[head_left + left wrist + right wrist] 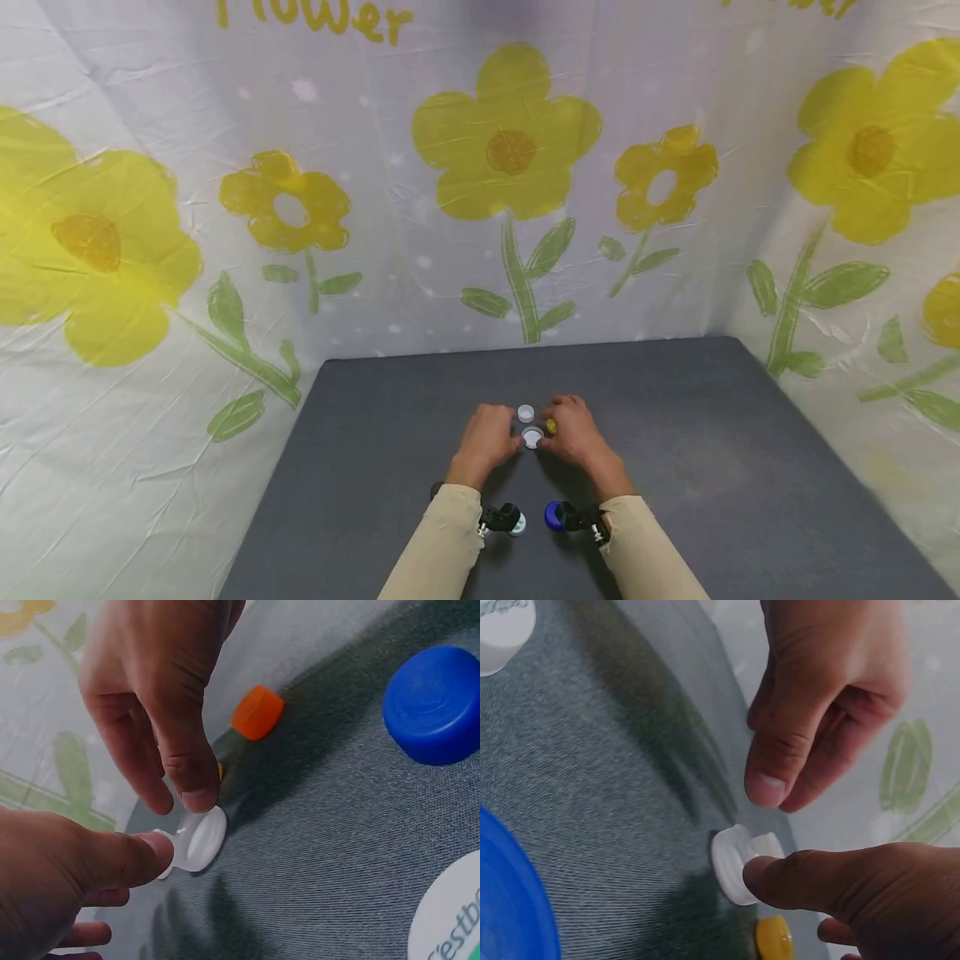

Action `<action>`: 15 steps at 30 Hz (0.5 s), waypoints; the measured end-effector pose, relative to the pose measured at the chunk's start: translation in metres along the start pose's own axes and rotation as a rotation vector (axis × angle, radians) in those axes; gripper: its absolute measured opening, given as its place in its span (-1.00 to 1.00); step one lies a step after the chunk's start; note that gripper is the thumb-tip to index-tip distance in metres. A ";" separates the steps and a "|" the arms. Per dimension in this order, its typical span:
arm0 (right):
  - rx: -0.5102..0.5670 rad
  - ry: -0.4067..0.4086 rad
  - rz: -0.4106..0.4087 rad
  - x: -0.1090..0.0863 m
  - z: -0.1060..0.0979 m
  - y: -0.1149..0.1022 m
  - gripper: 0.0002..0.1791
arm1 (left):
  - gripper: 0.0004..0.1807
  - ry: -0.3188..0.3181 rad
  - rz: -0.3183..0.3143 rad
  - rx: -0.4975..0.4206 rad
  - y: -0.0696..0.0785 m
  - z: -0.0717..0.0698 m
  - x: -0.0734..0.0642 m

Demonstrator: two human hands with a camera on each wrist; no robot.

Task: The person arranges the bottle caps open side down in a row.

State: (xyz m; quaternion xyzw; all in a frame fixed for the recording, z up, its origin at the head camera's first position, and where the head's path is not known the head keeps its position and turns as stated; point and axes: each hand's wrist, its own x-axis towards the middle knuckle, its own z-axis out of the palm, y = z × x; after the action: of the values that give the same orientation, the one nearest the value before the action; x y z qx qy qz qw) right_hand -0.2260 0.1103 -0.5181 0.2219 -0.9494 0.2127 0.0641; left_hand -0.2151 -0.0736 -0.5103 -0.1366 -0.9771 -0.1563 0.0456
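Both hands hover around the small caps at the middle of the grey table. My left hand [489, 437] is on the left, with fingers loosely bent and nothing between them. Opposite it, my right hand [576, 432] has thumb and fingers apart. A white cap [532, 437] lies hollow side up between the two thumbs; the right thumb [769, 877] overlaps its rim in the right wrist view. Just beyond sits a smaller white cap [526, 413]. A yellow cap [775, 938] lies close to the right hand, and an orange cap [257, 712] shows near that hand in the left wrist view.
Nearer the body, a blue cap [554, 516] and a white cap with green print [518, 524] lie beneath the wrists. The grey table [375, 467] ends at a white cloth [390, 275] with painted yellow flowers.
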 end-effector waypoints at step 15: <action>0.000 -0.021 0.001 -0.004 0.008 0.002 -0.72 | -0.80 -0.026 -0.016 0.088 0.006 0.024 0.008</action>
State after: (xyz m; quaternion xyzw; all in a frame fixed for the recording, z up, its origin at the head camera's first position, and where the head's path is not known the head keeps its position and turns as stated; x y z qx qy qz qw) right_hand -0.2238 0.1103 -0.5269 0.2236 -0.9502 0.2103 0.0538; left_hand -0.2222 -0.0586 -0.5303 -0.1285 -0.9847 -0.1117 0.0378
